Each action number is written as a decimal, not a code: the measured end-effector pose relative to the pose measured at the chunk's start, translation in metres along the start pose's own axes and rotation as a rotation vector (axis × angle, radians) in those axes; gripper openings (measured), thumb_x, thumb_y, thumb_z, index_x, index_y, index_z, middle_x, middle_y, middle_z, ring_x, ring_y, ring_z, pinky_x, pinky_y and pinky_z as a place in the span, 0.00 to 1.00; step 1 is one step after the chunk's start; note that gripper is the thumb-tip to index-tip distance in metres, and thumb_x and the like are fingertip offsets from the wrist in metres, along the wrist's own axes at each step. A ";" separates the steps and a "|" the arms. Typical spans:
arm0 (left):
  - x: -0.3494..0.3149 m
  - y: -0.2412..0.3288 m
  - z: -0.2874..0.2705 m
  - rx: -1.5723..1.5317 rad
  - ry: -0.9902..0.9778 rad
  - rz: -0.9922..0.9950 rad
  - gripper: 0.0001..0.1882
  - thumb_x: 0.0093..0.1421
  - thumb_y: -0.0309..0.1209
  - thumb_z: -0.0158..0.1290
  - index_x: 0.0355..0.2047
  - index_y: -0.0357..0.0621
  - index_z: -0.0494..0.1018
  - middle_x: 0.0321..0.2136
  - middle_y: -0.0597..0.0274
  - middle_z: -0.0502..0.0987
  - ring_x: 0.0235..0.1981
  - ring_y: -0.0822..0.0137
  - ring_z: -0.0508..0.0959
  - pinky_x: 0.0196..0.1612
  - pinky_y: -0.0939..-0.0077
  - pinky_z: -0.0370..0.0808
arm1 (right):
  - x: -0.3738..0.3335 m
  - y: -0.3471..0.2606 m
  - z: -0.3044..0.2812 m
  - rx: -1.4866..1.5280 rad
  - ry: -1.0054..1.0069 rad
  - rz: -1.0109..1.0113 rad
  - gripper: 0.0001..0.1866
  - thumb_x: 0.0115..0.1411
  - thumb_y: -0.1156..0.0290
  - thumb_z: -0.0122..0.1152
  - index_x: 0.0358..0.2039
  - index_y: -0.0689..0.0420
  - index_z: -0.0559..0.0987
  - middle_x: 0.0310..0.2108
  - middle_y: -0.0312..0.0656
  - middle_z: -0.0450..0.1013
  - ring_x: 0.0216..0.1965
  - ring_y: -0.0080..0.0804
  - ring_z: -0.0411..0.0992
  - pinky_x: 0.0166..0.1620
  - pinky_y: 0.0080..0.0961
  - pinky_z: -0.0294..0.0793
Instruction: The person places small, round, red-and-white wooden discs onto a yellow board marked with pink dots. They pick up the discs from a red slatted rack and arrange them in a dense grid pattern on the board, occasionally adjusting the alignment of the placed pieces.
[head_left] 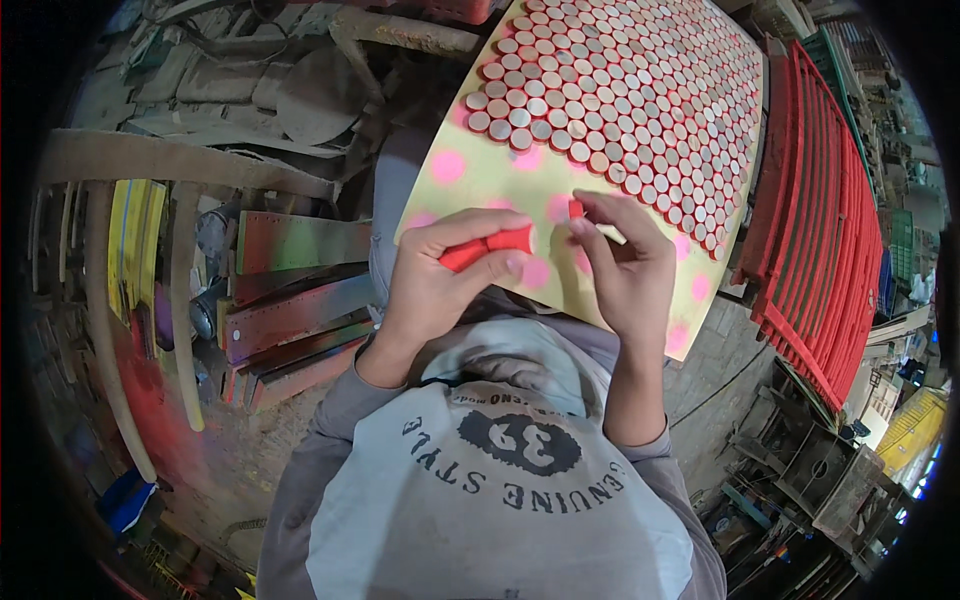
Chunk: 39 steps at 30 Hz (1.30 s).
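My left hand (425,280) is closed round short red cylinders (463,256) laid end to end, and they stick out between thumb and fingers. To its right, my right hand (635,262) pinches a small red round piece (576,209) between thumb and fingertips. Both hands hover over the near part of a pale yellow board (455,205) with pink spots. Beyond them, a tightly packed field of round pieces (620,100) with red sides and pale tops covers the far part of the board. My fingers partly hide the held pieces.
A red slatted frame (815,230) stands right of the board. On the left are a wooden frame (185,160), a yellow panel (135,245) and several paint-stained planks (300,315). Grey, red-stained floor (270,455) lies below. Metal scrap (810,480) is piled at lower right.
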<state>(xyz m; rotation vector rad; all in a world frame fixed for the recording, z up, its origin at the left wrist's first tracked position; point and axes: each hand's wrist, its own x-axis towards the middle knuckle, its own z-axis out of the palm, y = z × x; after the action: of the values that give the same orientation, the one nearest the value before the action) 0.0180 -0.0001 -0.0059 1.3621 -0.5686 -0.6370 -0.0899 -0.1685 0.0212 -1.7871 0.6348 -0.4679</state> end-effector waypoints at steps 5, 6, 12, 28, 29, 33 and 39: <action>-0.003 -0.002 -0.017 -0.091 0.105 -0.078 0.17 0.59 0.22 0.65 0.49 0.33 0.81 0.44 0.56 0.83 0.44 0.71 0.81 0.50 0.77 0.76 | 0.012 0.013 0.028 -0.293 0.151 -0.148 0.14 0.55 0.83 0.69 0.43 0.66 0.83 0.38 0.49 0.79 0.33 0.33 0.81 0.39 0.24 0.81; -0.006 -0.004 -0.019 -0.090 0.106 -0.055 0.17 0.59 0.22 0.65 0.49 0.33 0.81 0.44 0.55 0.83 0.44 0.70 0.81 0.51 0.77 0.76 | 0.011 0.018 0.033 -0.273 0.193 -0.112 0.13 0.55 0.82 0.70 0.41 0.67 0.83 0.37 0.49 0.79 0.33 0.33 0.81 0.39 0.24 0.81; -0.012 -0.011 -0.031 -0.020 0.112 0.013 0.18 0.58 0.20 0.65 0.49 0.33 0.81 0.44 0.53 0.83 0.45 0.68 0.81 0.51 0.75 0.76 | 0.011 0.021 0.040 -0.278 0.228 0.007 0.11 0.52 0.80 0.74 0.35 0.68 0.82 0.31 0.46 0.80 0.29 0.27 0.79 0.34 0.23 0.79; -0.011 -0.019 -0.045 -0.037 0.117 0.015 0.18 0.58 0.17 0.64 0.50 0.34 0.81 0.47 0.52 0.82 0.47 0.67 0.80 0.52 0.76 0.77 | 0.034 0.012 0.050 -0.279 0.320 0.050 0.11 0.52 0.79 0.76 0.25 0.66 0.78 0.20 0.40 0.77 0.20 0.19 0.70 0.26 0.21 0.70; -0.011 -0.019 -0.046 -0.021 0.110 0.019 0.18 0.58 0.17 0.64 0.50 0.34 0.81 0.47 0.52 0.82 0.47 0.67 0.80 0.52 0.75 0.77 | 0.035 0.014 0.050 -0.277 0.321 0.043 0.11 0.52 0.79 0.76 0.25 0.66 0.78 0.21 0.40 0.77 0.20 0.19 0.70 0.26 0.21 0.70; -0.011 -0.020 -0.048 -0.002 0.109 0.022 0.18 0.58 0.17 0.64 0.49 0.34 0.81 0.46 0.53 0.82 0.47 0.67 0.80 0.52 0.75 0.77 | 0.039 0.023 0.054 -0.294 0.324 0.037 0.11 0.52 0.77 0.77 0.26 0.65 0.79 0.22 0.39 0.79 0.22 0.18 0.71 0.28 0.18 0.72; -0.010 -0.021 -0.049 -0.049 0.114 0.010 0.18 0.59 0.18 0.64 0.50 0.34 0.80 0.46 0.53 0.82 0.46 0.68 0.81 0.50 0.76 0.78 | 0.043 0.033 0.056 -0.284 0.349 -0.047 0.12 0.50 0.79 0.77 0.25 0.65 0.77 0.24 0.43 0.79 0.21 0.24 0.74 0.28 0.23 0.73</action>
<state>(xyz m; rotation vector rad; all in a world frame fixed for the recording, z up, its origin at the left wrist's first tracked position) 0.0438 0.0397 -0.0333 1.3396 -0.4653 -0.5577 -0.0288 -0.1612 -0.0271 -2.0094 0.9401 -0.7631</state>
